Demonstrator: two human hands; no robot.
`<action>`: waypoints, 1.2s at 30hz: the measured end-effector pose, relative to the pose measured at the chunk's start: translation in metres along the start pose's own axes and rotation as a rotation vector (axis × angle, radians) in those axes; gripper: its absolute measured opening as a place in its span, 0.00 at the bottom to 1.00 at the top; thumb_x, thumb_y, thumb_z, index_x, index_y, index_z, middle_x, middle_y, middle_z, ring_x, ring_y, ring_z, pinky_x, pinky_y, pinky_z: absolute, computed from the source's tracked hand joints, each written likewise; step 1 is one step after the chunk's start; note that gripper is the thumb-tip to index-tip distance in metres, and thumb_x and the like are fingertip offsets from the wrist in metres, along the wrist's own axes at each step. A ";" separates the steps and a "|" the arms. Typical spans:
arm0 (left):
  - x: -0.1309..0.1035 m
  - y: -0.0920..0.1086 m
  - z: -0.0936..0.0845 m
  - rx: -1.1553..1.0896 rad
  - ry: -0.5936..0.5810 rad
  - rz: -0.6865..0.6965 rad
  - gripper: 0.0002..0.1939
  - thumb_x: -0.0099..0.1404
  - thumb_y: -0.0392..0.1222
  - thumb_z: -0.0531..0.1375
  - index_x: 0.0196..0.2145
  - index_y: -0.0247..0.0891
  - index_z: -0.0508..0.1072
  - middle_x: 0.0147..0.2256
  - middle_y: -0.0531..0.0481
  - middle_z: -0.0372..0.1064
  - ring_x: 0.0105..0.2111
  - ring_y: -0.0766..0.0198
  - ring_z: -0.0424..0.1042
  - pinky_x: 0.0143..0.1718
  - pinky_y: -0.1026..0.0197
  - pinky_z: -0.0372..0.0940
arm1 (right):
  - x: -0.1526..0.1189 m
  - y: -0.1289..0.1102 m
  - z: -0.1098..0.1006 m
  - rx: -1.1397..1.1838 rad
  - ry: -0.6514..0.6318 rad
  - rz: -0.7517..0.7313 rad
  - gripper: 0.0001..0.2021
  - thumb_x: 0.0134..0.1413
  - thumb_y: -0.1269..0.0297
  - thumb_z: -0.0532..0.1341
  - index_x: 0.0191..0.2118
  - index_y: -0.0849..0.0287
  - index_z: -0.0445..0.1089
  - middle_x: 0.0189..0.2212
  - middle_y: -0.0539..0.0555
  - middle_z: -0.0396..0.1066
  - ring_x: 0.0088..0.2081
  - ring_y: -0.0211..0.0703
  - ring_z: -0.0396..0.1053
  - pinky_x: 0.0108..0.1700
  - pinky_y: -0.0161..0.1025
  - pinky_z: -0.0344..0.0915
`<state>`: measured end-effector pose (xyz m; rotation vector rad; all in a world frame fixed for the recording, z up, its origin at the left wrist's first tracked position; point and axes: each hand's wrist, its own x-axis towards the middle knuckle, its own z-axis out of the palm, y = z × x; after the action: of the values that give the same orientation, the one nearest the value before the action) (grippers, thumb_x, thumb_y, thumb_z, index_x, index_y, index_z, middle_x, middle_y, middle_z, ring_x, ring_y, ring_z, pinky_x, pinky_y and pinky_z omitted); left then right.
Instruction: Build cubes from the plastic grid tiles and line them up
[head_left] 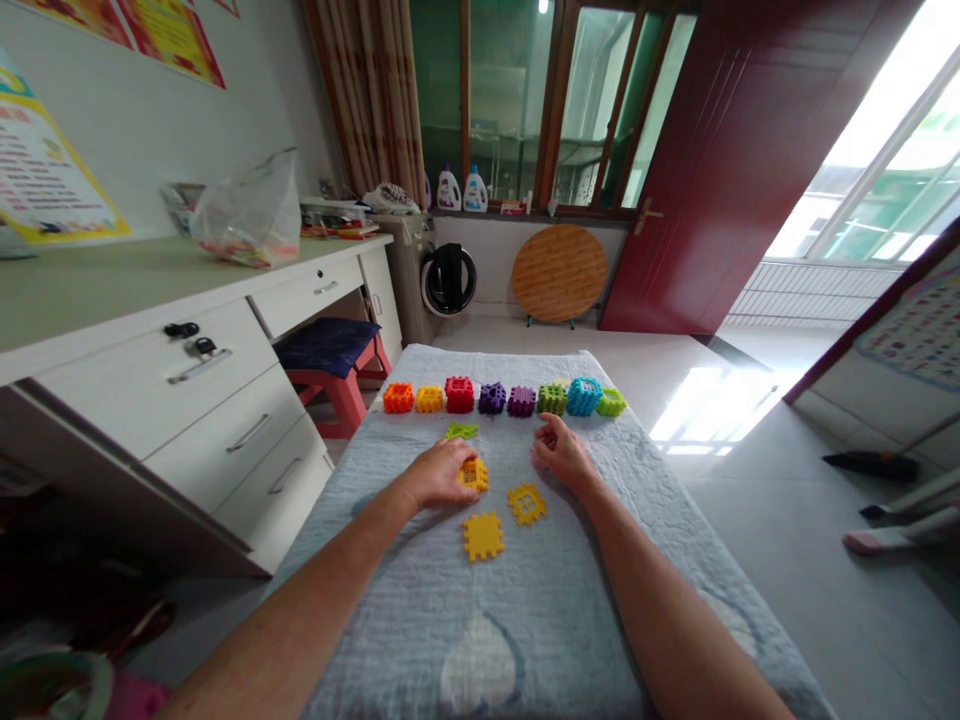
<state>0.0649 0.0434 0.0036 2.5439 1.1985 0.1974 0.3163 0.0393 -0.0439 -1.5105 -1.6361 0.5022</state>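
Note:
My left hand point(444, 474) is wrapped round the left side of a yellow block piece point(474, 475) on the cloth. To the right, my right hand point(561, 452) hovers with curled fingers near a small pink spot point(537, 458); what its fingers hold, if anything, is hidden. Between my forearms lie a yellow frame piece with a grid point(527, 504) and a solid yellow square piece point(484, 537). A bright green piece point(461, 431) rests just beyond my left hand.
Several coloured cubes point(492, 398) stand in a row across the far end of the cloth-covered table point(555, 620). A white desk point(187, 350) and a stool point(330, 350) are at left, a red door point(720, 150) at back right.

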 end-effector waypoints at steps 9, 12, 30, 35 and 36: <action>0.005 0.012 0.000 0.088 -0.019 -0.017 0.15 0.45 0.46 0.63 0.33 0.41 0.73 0.35 0.47 0.70 0.37 0.55 0.70 0.39 0.59 0.63 | -0.001 0.000 0.001 -0.001 0.003 -0.004 0.23 0.42 0.69 0.55 0.49 0.58 0.62 0.31 0.49 0.70 0.28 0.37 0.67 0.34 0.35 0.66; 0.007 0.012 0.001 0.100 -0.028 -0.012 0.15 0.44 0.46 0.63 0.32 0.40 0.72 0.34 0.47 0.71 0.35 0.56 0.70 0.37 0.60 0.63 | -0.001 -0.001 0.000 0.007 -0.001 -0.005 0.23 0.42 0.69 0.55 0.49 0.58 0.62 0.31 0.49 0.70 0.28 0.37 0.67 0.34 0.35 0.66; 0.062 -0.110 -0.089 0.219 0.154 -0.200 0.22 0.43 0.46 0.63 0.37 0.38 0.73 0.38 0.48 0.71 0.38 0.58 0.70 0.40 0.63 0.63 | -0.002 0.009 0.006 0.032 0.013 -0.019 0.23 0.41 0.69 0.54 0.49 0.58 0.63 0.32 0.50 0.69 0.30 0.39 0.68 0.34 0.36 0.68; 0.085 -0.119 -0.083 0.241 0.099 -0.202 0.21 0.42 0.42 0.62 0.37 0.38 0.73 0.40 0.48 0.70 0.39 0.57 0.69 0.41 0.63 0.62 | -0.002 0.009 0.006 0.017 0.011 -0.039 0.23 0.41 0.69 0.54 0.48 0.59 0.63 0.32 0.51 0.69 0.31 0.40 0.68 0.35 0.37 0.68; 0.089 -0.120 -0.082 0.244 0.089 -0.200 0.21 0.42 0.42 0.62 0.38 0.38 0.73 0.40 0.48 0.70 0.40 0.57 0.69 0.41 0.63 0.62 | -0.002 0.008 0.006 0.019 0.009 -0.036 0.23 0.41 0.69 0.54 0.48 0.59 0.63 0.32 0.51 0.69 0.31 0.39 0.68 0.35 0.37 0.68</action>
<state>0.0135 0.2017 0.0385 2.6172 1.5890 0.1249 0.3166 0.0405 -0.0539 -1.4650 -1.6439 0.4899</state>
